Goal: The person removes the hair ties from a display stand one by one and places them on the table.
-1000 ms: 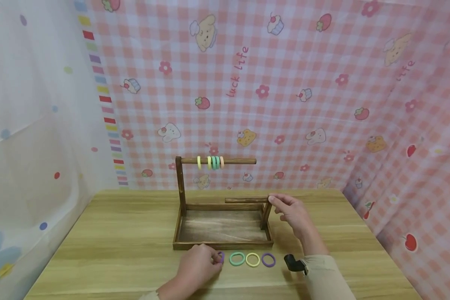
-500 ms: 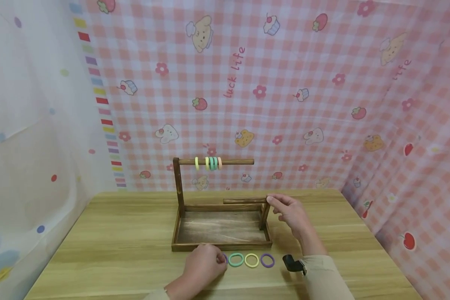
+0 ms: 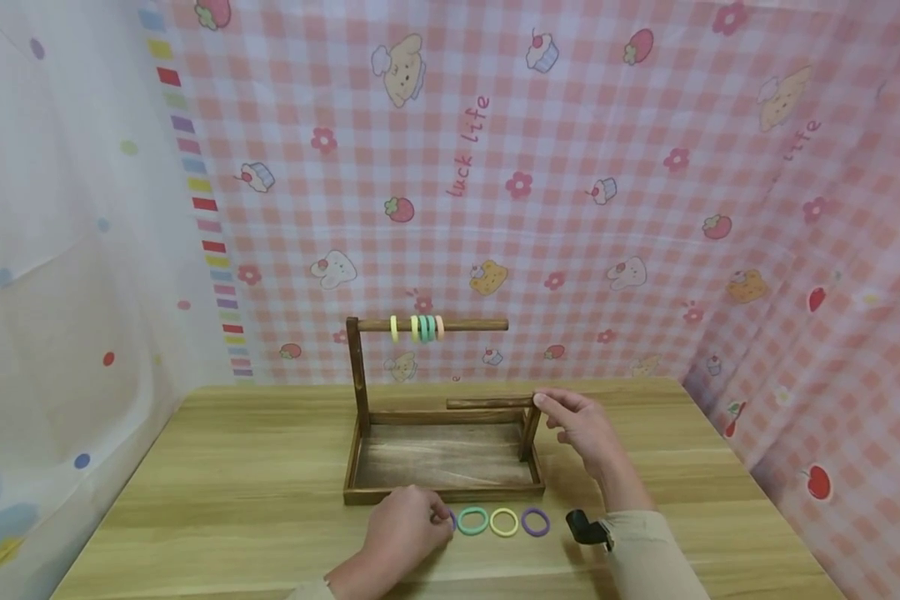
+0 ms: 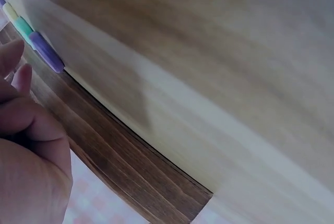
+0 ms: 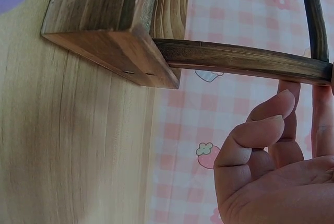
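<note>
My left hand (image 3: 405, 527) rests low over the table with bent fingers, right at a purple ring (image 3: 452, 520). They hide part of the ring, and I cannot tell whether they pinch it. In the left wrist view the purple ring (image 4: 47, 51) lies edge-on, with a gap between it and the visible fingers (image 4: 11, 54). My right hand (image 3: 585, 425) pinches the top of the short post on a brown wooden stand (image 3: 450, 490), where the lower bar (image 3: 487, 403) meets it. In the right wrist view, two fingers curl freely below the post (image 5: 240, 62).
Right of the left hand lie a green ring (image 3: 473, 532), a yellow ring (image 3: 504, 534) and another purple ring (image 3: 535, 534) in a row. Several yellow, green and peach rings hang on the stand's upper bar (image 3: 476, 325). A black device (image 3: 587, 528) is at the right wrist.
My left hand has shifted slightly right along the table, and the purple ring beside it now lies closer to the green one. The right hand keeps its grip on the post.
</note>
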`<state>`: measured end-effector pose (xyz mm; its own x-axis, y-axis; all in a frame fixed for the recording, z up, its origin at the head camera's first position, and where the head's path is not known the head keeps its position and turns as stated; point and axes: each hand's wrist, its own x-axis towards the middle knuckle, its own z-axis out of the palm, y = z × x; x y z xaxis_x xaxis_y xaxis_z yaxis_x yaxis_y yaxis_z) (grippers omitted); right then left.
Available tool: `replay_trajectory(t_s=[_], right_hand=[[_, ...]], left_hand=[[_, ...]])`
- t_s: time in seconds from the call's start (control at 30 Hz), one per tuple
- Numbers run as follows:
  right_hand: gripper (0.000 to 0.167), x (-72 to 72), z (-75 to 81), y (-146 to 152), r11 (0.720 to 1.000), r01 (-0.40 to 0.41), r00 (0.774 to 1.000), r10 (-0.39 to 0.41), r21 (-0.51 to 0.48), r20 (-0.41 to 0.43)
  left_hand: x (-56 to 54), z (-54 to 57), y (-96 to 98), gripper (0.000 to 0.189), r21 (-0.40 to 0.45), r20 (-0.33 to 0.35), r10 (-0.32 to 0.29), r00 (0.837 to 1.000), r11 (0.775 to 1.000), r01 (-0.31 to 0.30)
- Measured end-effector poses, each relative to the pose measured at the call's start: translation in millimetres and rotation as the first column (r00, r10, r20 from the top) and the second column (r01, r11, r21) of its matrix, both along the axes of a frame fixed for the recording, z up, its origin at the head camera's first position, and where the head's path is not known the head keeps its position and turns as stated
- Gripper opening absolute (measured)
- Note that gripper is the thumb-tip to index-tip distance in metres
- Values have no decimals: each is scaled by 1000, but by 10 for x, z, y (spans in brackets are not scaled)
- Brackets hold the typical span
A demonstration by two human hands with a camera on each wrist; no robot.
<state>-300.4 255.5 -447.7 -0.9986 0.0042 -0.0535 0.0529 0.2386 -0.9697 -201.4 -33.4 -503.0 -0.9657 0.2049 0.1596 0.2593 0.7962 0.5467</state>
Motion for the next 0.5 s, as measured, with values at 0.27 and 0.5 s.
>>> replay_trajectory(t_s=[0.27,0.5], right_hand=[[51,-3,9,-4,1000,3,1000,-3,-3,-5],[51,4,24,-4,1000,2,1000,-2,-4,6]], left_hand=[[-51,67,-73,7,102,-10,48,999,994,-47],[-235,398,-381,16,292,19,101,995,951,-102]])
